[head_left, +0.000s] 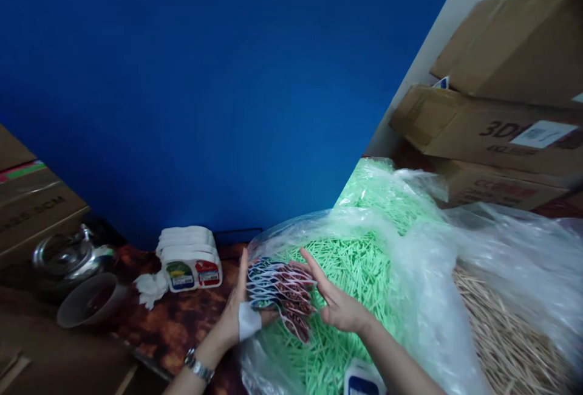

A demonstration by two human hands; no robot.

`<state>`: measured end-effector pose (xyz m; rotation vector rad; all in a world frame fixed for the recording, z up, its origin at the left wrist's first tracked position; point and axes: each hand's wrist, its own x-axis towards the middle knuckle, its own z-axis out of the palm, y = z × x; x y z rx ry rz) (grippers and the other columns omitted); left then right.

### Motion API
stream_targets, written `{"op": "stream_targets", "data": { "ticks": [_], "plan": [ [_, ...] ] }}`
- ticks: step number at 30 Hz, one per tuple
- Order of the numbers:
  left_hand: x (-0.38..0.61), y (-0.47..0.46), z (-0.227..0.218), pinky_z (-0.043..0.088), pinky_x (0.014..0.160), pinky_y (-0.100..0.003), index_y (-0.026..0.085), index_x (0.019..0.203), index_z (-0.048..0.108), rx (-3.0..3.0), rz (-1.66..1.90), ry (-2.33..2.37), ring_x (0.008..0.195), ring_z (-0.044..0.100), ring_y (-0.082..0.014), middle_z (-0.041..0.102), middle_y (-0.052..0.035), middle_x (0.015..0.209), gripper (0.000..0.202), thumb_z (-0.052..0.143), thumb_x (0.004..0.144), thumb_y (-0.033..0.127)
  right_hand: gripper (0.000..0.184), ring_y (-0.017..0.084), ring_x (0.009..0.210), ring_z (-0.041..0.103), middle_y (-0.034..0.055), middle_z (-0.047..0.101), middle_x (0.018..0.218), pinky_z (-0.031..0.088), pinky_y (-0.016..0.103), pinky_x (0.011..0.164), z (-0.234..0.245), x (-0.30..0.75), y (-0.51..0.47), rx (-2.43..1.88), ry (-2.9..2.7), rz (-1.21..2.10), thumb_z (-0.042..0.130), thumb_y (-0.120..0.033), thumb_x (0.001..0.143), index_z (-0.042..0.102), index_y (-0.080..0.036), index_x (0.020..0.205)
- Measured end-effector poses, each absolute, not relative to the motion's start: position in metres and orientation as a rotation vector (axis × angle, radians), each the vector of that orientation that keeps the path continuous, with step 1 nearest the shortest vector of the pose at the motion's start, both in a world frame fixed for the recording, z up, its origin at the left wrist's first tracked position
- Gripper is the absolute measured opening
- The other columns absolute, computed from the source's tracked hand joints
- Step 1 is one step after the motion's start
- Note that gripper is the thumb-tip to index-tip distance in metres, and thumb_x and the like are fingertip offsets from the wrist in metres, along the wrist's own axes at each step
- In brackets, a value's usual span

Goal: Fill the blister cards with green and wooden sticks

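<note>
A stack of thin, glossy printed packs (pixel 280 290), with wavy edges in blue and red, is between my two hands. My left hand (pixel 234 310) holds its left side and underside, thumb pointing up; a white patch lies at the palm. At the right end, my right hand (pixel 341 307) presses against the packs, its index finger stretched along the edge and its other fingers curled. Beneath the packs is a clear plastic bag (pixel 314 228) of light green sticks (pixel 382 279). A white pack with a blue label (pixel 362 380) lies on the sticks at the bottom.
White packs with green and red labels (pixel 194 261) stand on the brown patterned table (pixel 157 334), beside crumpled white tissue (pixel 152 288). A metal kettle (pixel 75 258) and plastic bowl (pixel 88 304) are left. Tan sticks (pixel 505 328) and cardboard boxes (pixel 501 130) are right; a blue panel (pixel 218 91) rises behind.
</note>
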<state>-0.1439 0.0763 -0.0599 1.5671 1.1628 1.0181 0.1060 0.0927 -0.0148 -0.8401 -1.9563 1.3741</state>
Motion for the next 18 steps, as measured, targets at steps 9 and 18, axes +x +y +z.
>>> {"op": "stream_targets", "data": {
  "ticks": [9,18],
  "plan": [
    [-0.15,0.104,-0.07,0.018,0.111,-0.054,0.027,0.147,-0.018,1.676,1.001,1.021,0.142,0.018,-0.0322,0.014,-0.0177,0.157,0.133,0.083,0.06,0.02,0.12,0.036,0.136,0.03,0.0205,0.027,0.15,0.028,0.053,0.108,-0.05,0.08,0.072,-1.13,-2.012,0.876,0.077,-0.038,0.065,-0.005,-0.017,0.149],
    [-0.164,0.131,-0.065,0.027,0.109,-0.053,0.025,0.151,0.007,1.597,0.796,0.897,0.129,0.046,-0.0314,0.046,-0.0146,0.143,0.122,0.084,0.057,0.027,0.11,0.025,0.111,0.058,0.0154,0.049,0.133,0.047,0.04,0.094,-0.033,0.081,0.082,-1.079,-1.843,1.11,0.066,-0.018,0.073,-0.016,-0.022,0.147]
  ]
}}
